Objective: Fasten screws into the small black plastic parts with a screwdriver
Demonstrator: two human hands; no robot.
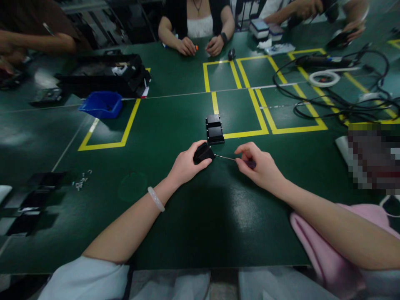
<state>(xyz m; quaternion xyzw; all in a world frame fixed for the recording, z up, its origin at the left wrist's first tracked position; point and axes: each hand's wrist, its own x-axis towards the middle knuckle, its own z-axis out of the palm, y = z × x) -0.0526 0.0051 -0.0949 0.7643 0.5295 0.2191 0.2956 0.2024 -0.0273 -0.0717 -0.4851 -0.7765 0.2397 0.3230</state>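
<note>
My left hand [186, 164] is closed around a small black box-shaped part [203, 153], thumb along its near side and fingers behind it. My right hand [258, 166] grips the dark handle of a screwdriver [225, 158]. Its thin metal shaft points left, and the tip meets the right end of the black part, where a small shiny spot shows. Just beyond my left hand lie two similar black parts [214, 129], side by side, with small shiny bits along their edges. Whether a screw sits at the tip is too small to tell.
Loose screws [81, 181] lie at the left, beside dark flat pieces [36, 196]. Farther off are a blue bin [102, 104] and a long black tray [103, 73]. Black cables [331, 104] coil at the right above a pink cloth [331, 246]. Other people sit across the table.
</note>
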